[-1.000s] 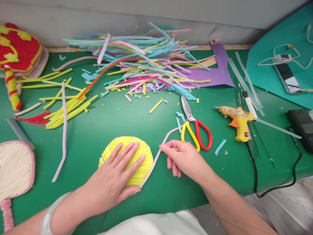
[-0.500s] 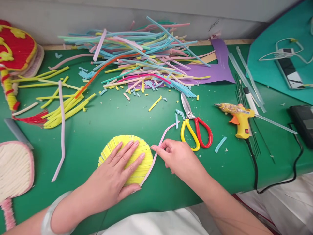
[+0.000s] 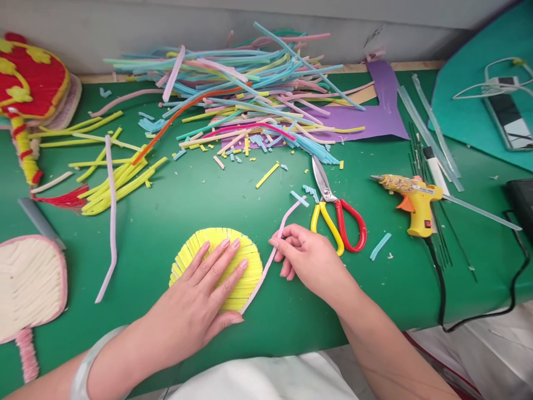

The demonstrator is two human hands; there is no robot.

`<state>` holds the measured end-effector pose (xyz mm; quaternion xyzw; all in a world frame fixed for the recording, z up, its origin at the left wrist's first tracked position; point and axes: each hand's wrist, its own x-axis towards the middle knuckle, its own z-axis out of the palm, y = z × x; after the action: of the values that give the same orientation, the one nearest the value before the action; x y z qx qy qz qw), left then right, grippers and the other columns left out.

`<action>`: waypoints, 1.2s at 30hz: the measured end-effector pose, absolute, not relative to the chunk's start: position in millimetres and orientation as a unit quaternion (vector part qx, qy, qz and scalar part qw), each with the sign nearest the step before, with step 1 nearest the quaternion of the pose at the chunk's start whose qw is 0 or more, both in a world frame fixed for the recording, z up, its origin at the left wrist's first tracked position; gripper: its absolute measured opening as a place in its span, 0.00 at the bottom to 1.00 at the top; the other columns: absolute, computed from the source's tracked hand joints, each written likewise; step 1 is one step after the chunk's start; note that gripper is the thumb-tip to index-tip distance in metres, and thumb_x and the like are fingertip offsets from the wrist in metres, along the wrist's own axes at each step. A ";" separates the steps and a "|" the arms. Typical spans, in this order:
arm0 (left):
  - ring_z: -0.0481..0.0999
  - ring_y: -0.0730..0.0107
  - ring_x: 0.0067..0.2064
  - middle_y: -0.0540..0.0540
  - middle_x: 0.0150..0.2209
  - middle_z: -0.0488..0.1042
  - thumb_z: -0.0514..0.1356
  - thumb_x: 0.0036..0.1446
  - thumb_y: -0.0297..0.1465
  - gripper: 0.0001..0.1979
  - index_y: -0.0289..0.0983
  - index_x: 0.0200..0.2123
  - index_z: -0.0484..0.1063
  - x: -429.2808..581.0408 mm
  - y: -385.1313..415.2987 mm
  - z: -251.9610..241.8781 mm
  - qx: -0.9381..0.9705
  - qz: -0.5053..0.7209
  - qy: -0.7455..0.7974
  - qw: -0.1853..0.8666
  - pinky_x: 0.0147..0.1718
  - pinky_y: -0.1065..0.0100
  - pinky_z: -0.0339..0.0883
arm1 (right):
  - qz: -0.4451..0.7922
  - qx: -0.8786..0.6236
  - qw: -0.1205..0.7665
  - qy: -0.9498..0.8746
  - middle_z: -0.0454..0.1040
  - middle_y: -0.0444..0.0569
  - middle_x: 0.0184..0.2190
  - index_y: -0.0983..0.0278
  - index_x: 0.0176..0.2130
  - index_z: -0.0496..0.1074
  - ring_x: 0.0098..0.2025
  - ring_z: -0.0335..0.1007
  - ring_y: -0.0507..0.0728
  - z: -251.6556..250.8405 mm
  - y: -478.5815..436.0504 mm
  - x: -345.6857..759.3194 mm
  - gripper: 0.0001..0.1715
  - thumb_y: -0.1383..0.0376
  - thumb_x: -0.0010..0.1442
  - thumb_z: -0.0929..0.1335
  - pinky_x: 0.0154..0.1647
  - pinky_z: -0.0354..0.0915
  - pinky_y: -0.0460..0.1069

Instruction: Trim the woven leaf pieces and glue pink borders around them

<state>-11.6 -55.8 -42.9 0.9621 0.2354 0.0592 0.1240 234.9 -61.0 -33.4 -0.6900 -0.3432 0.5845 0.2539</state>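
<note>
My left hand lies flat with spread fingers on a round yellow disc made of fuzzy strips, pressing it on the green table. My right hand pinches a pale pink fuzzy strip just right of the disc. The strip curves along the disc's right edge down to my left thumb, and its free end points up toward the scissors.
Red-and-yellow handled scissors and a yellow glue gun with its black cord lie to the right. A big pile of coloured strips fills the back. Yellow strips, a lilac strip and finished fans lie left. Purple sheet behind.
My right hand slid left along the pink strip toward the disc, then back a little to the right, keeping its pinch. My left hand stayed flat on the disc.
</note>
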 end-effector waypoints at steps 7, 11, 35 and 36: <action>0.46 0.39 0.73 0.25 0.70 0.54 0.48 0.72 0.42 0.35 0.26 0.72 0.43 6.9 -64.1 -40.1 0.956 0.056 0.269 0.102 0.65 0.38 0.53 | 0.576 -0.691 0.253 -0.354 0.73 0.38 0.24 0.61 0.33 0.70 0.20 0.72 0.48 -36.0 -57.5 237.3 0.08 0.60 0.61 0.70 0.21 0.69 0.43; 0.46 0.39 0.73 0.24 0.70 0.53 0.48 0.71 0.46 0.38 0.25 0.72 0.43 10.1 -65.2 -49.4 0.960 0.046 0.261 0.087 0.66 0.39 0.52 | 0.578 -0.691 0.250 -0.356 0.73 0.39 0.24 0.61 0.31 0.70 0.21 0.73 0.49 -35.0 -54.3 237.9 0.09 0.60 0.62 0.69 0.23 0.70 0.43; 0.42 0.35 0.73 0.20 0.67 0.58 0.49 0.69 0.50 0.38 0.21 0.66 0.56 6.5 -61.9 -53.7 0.975 0.030 0.214 0.059 0.67 0.40 0.43 | 0.442 -0.717 0.171 -0.511 0.72 0.41 0.27 0.59 0.28 0.66 0.27 0.68 0.52 -35.9 -41.1 240.2 0.13 0.61 0.61 0.71 0.29 0.62 0.46; 0.42 0.34 0.73 0.20 0.67 0.58 0.50 0.69 0.50 0.39 0.21 0.66 0.56 6.5 -61.8 -53.8 0.975 0.030 0.212 0.059 0.67 0.40 0.43 | 0.438 -0.717 0.171 -0.515 0.72 0.41 0.27 0.59 0.28 0.66 0.27 0.68 0.52 -35.9 -41.2 239.8 0.13 0.62 0.62 0.71 0.30 0.62 0.46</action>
<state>6.5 -61.8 -53.8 0.9751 0.2117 0.0300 0.0594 239.8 -41.2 -35.9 -0.7166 -0.5153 0.4379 0.1710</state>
